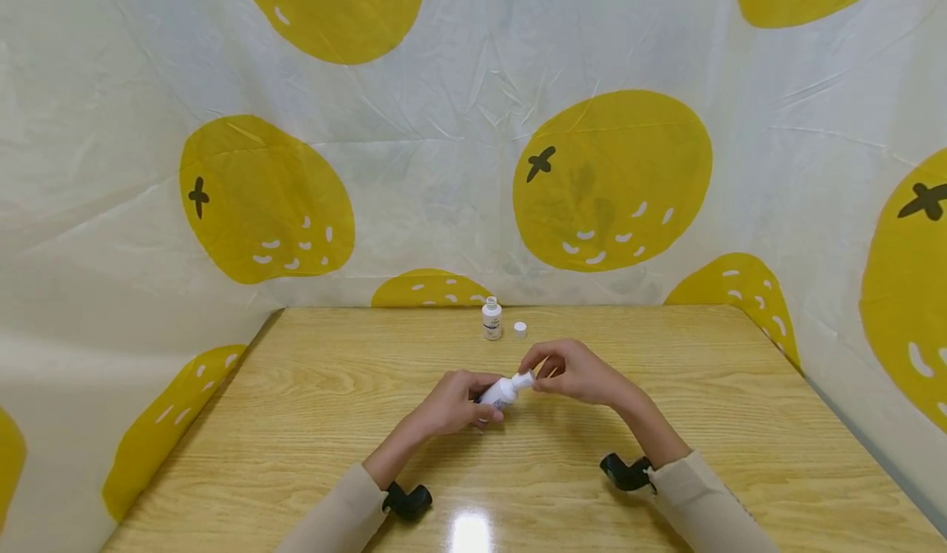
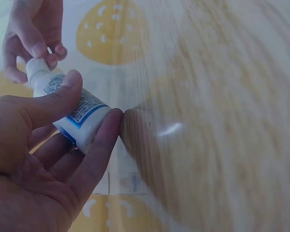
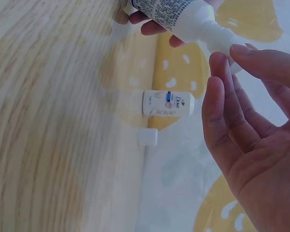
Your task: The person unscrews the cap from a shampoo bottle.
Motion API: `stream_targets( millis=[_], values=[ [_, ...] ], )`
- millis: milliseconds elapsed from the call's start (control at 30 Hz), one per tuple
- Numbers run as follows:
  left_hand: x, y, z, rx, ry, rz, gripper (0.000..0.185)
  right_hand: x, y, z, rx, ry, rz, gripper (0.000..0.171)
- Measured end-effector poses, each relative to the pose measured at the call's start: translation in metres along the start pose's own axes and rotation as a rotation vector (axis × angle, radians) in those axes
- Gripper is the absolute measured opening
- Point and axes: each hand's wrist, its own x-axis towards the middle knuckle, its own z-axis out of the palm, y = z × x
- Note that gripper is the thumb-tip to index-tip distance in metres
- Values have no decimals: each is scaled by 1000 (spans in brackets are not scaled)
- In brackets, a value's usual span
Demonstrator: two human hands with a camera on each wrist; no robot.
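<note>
My left hand point(image 1: 450, 405) grips a small white bottle point(image 1: 497, 395), which tilts up to the right above the table. Printed text and a blue band show on its label in the left wrist view. At the bottle's mouth is a white cap point(image 1: 523, 380), pinched between the thumb and fingers of my right hand point(image 1: 579, 372). Whether its thread is engaged cannot be seen. Behind the hands, a second white bottle point(image 3: 168, 103), marked Dove, stands upright with its neck uncovered. A loose white cap point(image 1: 520, 329) sits on the table to its right.
The wooden table point(image 1: 355, 347) runs back to a hanging white cloth point(image 1: 414, 200) printed with yellow fruit, which also rises on both sides. Black wrist mounts point(image 1: 627, 472) are strapped near both sleeves. A bright light reflection lies near the table's front.
</note>
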Motion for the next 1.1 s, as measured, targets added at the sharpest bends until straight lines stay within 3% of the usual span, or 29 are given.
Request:
stream_targets(
  millis=[367,600,867,1100],
  values=[
    [0,-3,-1,-35,11,-5,42,-7,-1,-16,-9,64,22,19],
    [2,-6,-4,-123,31,-40,46,-9,0,-21,4,69,28,20],
    [3,-9,-13,-75,154,-69,49,-9,3,-21,13,68,23,19],
    [5,-13,-24,-103,239,-121,52,-9,4,-20,5,65,23,18]
  ],
)
